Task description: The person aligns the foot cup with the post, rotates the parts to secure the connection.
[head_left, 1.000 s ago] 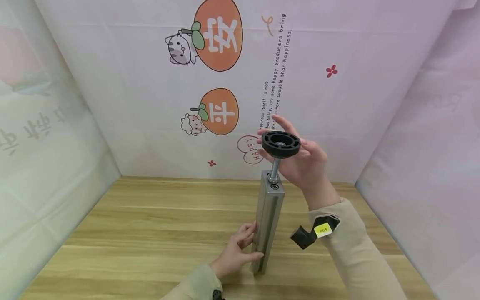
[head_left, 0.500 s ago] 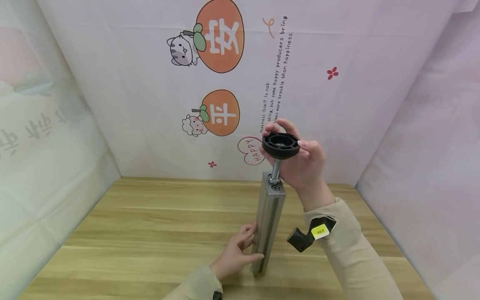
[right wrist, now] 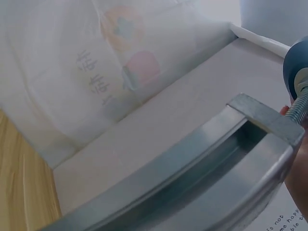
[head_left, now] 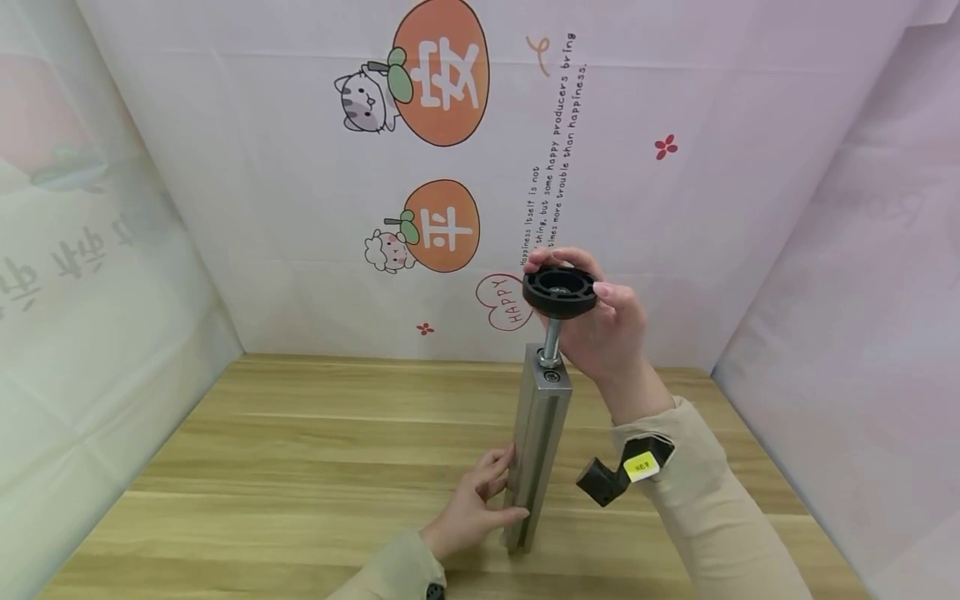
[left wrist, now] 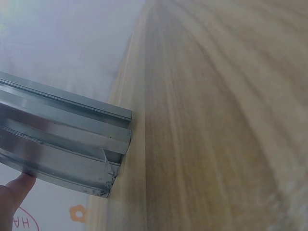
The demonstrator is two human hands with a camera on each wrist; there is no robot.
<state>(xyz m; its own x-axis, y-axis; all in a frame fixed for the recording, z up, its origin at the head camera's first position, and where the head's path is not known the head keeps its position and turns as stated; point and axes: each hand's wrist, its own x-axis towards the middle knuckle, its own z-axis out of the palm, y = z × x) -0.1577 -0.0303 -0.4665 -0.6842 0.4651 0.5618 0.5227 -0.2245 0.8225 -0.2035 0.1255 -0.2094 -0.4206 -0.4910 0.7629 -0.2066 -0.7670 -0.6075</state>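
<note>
An aluminium profile [head_left: 534, 458] stands upright on the wooden table, with a metal end plate [head_left: 553, 380] on top. From this plate rises a threaded rod [head_left: 552, 340] bearing a round black levelling foot [head_left: 560, 307]. My right hand [head_left: 609, 333] grips the foot's rim, thumb at the near right and fingers round the far side. Low on the profile, my left hand [head_left: 467, 512] holds it between thumb and fingers. The left wrist view shows the profile's lower end [left wrist: 96, 149] at the table; the right wrist view has the slotted profile [right wrist: 192, 168] and part of the foot [right wrist: 292, 72].
The wood-grain table [head_left: 322, 467] reaches back to a printed white cloth wall [head_left: 300, 275]. Cloth walls also rise at the left [head_left: 90, 317] and right [head_left: 847, 333]. A black wrist mount [head_left: 600, 482] juts from the right sleeve.
My right hand's spread fingers have closed in round the black levelling foot. The left hand and the profile stay nearly where they were.
</note>
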